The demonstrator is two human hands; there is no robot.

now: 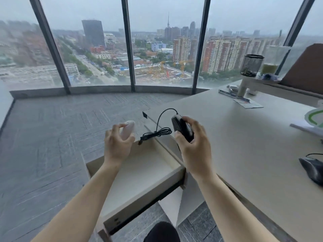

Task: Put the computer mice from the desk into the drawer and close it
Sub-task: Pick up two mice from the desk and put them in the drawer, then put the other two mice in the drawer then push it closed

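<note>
The drawer (132,194) stands pulled out from the left side of the pale desk (241,137), and its light interior holds nothing. My left hand (117,144) holds a white mouse (127,130) above the drawer's far left corner. My right hand (194,145) grips a black wired mouse (181,128) over the drawer's far right side. Its bundled black cable (157,132) hangs between my hands, the plug end reaching the drawer's back edge. Another black mouse (312,169) lies on the desk at the right edge of the view.
A mesh pen cup (251,65) and a green-filled glass (270,68) sit on a raised stand at the desk's far right. A ruler (232,95) and a leaflet (248,103) lie below it. Grey carpet floor (49,137) runs to the curved window wall.
</note>
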